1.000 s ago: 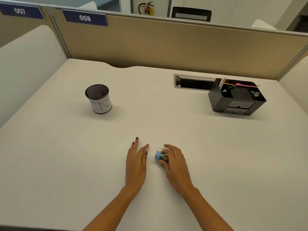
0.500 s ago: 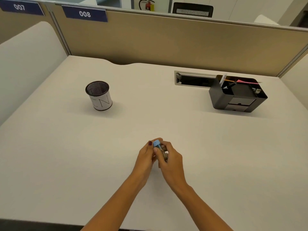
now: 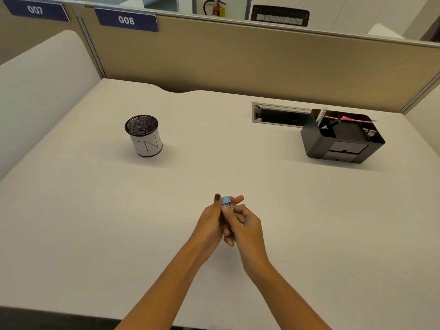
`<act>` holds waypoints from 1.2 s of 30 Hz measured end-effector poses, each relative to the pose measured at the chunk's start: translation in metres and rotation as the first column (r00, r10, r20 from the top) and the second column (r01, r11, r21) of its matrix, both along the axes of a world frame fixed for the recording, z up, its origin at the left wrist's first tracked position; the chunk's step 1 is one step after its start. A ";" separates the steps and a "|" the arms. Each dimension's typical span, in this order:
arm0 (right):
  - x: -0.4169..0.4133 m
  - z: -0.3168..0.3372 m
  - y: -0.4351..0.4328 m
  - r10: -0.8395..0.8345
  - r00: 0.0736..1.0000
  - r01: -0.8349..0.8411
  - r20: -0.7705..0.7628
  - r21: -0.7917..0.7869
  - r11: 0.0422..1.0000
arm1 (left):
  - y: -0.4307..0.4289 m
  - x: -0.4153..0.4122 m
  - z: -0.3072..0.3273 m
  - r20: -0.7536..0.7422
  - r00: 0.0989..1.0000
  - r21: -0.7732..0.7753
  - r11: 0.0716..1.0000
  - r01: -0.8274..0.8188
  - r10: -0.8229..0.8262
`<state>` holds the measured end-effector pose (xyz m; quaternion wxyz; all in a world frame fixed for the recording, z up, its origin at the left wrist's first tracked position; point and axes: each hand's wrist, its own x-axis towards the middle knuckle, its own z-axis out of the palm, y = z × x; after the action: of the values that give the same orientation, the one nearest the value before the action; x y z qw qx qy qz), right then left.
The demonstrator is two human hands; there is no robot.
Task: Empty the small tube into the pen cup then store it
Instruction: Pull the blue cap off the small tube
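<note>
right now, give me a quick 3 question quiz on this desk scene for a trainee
1. True or false: the blue cap is off the tube.
2. Which hands are on the tube? A. left hand only B. right hand only C. both
3. Fill in: seen from the person, the pen cup stands to the ____ of the black organizer.

Key
1. False: the cap sits on the tube's end.
2. C: both hands close around it above the desk.
3. left
</note>
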<state>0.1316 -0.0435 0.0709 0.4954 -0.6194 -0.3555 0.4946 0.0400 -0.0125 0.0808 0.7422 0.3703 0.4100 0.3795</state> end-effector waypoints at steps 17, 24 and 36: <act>-0.014 -0.008 0.003 -0.102 0.994 0.102 -0.034 -0.015 0.995 | 0.004 0.024 0.003 -0.224 0.950 -0.006 0.975 -0.224 0.217; -0.017 0.000 0.001 -0.077 0.993 0.077 -0.085 0.003 0.997 | 0.009 0.022 0.006 -0.196 0.954 -0.021 0.972 -0.234 0.226; -0.019 0.011 0.009 -0.024 0.993 0.031 -0.119 0.057 0.998 | 0.020 0.013 0.017 -0.187 0.939 0.026 0.957 -0.289 0.288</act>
<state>0.1126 -0.0349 0.0821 0.5402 -0.5792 -0.3312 0.5129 0.0533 0.0073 0.0977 0.6366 0.3397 0.5287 0.4469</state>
